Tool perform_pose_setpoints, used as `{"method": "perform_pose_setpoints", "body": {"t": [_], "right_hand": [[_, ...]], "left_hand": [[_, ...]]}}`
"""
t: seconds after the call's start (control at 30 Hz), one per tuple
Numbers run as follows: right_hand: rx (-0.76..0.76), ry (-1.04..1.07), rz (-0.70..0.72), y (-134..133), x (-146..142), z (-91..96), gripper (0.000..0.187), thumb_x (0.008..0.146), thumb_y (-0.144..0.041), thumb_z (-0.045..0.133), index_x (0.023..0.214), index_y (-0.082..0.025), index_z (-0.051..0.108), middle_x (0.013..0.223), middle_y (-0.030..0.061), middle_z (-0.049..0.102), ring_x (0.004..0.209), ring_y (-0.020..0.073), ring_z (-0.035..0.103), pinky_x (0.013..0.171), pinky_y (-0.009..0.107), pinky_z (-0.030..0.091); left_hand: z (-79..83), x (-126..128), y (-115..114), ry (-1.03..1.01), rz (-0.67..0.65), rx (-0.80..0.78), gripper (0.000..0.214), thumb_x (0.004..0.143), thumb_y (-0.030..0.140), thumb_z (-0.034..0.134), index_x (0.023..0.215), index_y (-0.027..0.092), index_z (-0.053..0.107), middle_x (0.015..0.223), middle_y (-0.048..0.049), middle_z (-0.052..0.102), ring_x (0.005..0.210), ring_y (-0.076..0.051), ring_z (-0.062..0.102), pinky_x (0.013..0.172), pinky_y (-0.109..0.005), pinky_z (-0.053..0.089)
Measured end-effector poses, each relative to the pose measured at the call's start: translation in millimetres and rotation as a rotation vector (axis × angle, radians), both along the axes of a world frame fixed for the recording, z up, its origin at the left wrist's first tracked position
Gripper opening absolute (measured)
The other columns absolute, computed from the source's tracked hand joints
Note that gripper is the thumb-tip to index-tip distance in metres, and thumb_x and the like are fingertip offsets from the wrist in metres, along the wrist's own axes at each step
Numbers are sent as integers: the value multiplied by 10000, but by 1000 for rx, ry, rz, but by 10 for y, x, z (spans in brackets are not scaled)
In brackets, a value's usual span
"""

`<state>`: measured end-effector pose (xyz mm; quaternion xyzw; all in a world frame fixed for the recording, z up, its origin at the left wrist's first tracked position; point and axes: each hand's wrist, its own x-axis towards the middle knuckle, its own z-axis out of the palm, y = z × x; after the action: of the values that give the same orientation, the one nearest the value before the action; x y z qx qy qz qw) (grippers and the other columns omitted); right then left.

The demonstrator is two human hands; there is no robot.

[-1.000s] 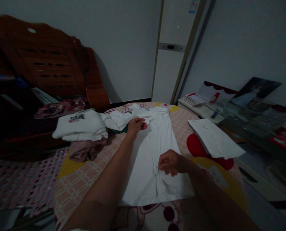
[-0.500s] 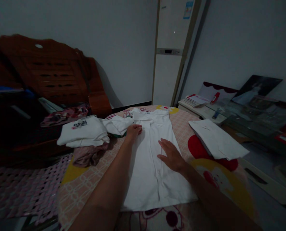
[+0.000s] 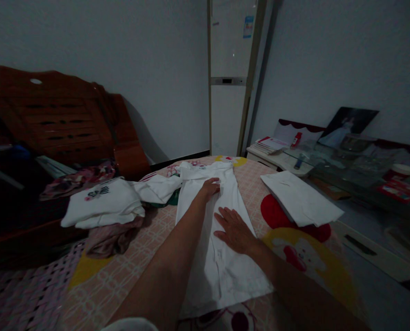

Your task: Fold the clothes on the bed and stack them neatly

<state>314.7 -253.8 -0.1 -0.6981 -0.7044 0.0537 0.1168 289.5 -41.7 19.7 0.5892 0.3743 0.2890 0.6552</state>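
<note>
A white shirt [image 3: 205,271] is laid out lengthwise in front of me, its collar end away from me and some creases down its middle. My left hand [image 3: 211,187] rests on its upper middle, fingers loosely bent and slightly apart, with no cloth visibly pinched. Nearer to me, my right hand [image 3: 235,230] lies flat on the shirt's right half, fingers spread. Part of the shirt's left side is covered by my left forearm.
Left of the shirt lie a crumpled white garment [image 3: 158,188] and a folded white top [image 3: 103,204] on a brownish cloth [image 3: 110,239]. A folded white garment [image 3: 299,197] sits to the right on the patterned tablecloth [image 3: 136,271]. Beyond are a wooden chair [image 3: 63,115] and a glass shelf [image 3: 350,170].
My left hand has moved right across the shirt, from near its left side to the middle, and its fingers have loosened. My right hand has flattened onto the cloth. The view has turned slightly right.
</note>
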Motion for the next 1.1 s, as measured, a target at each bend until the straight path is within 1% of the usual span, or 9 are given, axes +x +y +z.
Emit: {"method": "perform_pose_setpoints", "body": {"t": [0.17,0.33,0.47,0.63,0.73,0.83,0.93,1.03,1.1], "right_hand": [[22,-4,-3,23,-12,-19,618,995,-496,424,1511,-157,396,1615,155,283,1499,314,222,1215,504,181],[18,-2,-5,32,-11,-23,614,990,-507,435,1505,-174,403,1616,149,283,1501,316,215,1208,514,191],[9,-7,0,27,-9,-28,624,995,-506,426,1510,-156,391,1619,154,271,1503,320,206,1215,507,181],[20,-17,12,25,1,-59,637,1001,-524,392,1520,-154,371,1617,159,272,1504,315,206,1216,510,177],[20,-11,19,21,5,-64,629,1006,-515,381,1524,-159,362,1622,152,262,1510,308,188,1215,518,176],[8,-5,25,14,3,-53,623,1005,-508,390,1511,-144,384,1613,169,274,1509,309,188,1212,527,177],[16,-2,30,8,-2,-40,603,1006,-503,391,1484,-136,426,1599,172,309,1505,303,204,1216,520,160],[25,1,33,9,-7,-29,598,1006,-490,398,1472,-117,440,1592,180,323,1502,301,211,1221,508,141],[16,-1,33,14,-8,-22,604,1003,-477,411,1474,-100,435,1591,193,317,1501,309,211,1223,510,135]], "left_hand": [[-20,147,30,12,14,-38,477,774,61,673,1238,135,592,608,39,569,554,-82,579,639,-220,528],[-76,255,39,93,37,80,428,739,113,707,1165,138,671,637,10,625,582,-127,614,621,-254,522],[-113,261,54,146,151,290,457,706,39,623,1137,162,712,880,-49,719,864,-191,669,787,-284,519],[-155,161,27,213,172,501,462,705,-1,544,1099,161,723,1191,-123,680,1220,-277,562,1040,-389,428],[-145,159,-33,235,151,582,436,715,-17,552,1074,158,725,1332,-151,600,1315,-304,490,1119,-420,356],[-114,221,-110,211,186,766,449,780,-14,506,1148,165,692,1528,-143,418,1451,-318,308,1178,-446,275],[-121,309,-176,230,33,919,410,855,28,450,1167,165,677,1474,-156,478,1415,-311,367,1163,-456,302],[-183,364,-202,322,-239,919,333,864,77,519,1142,157,683,1321,-174,603,1302,-296,510,1140,-438,334],[-223,370,-193,347,-302,926,329,836,95,595,1149,156,676,1345,-179,594,1323,-301,497,1169,-453,282]]}}
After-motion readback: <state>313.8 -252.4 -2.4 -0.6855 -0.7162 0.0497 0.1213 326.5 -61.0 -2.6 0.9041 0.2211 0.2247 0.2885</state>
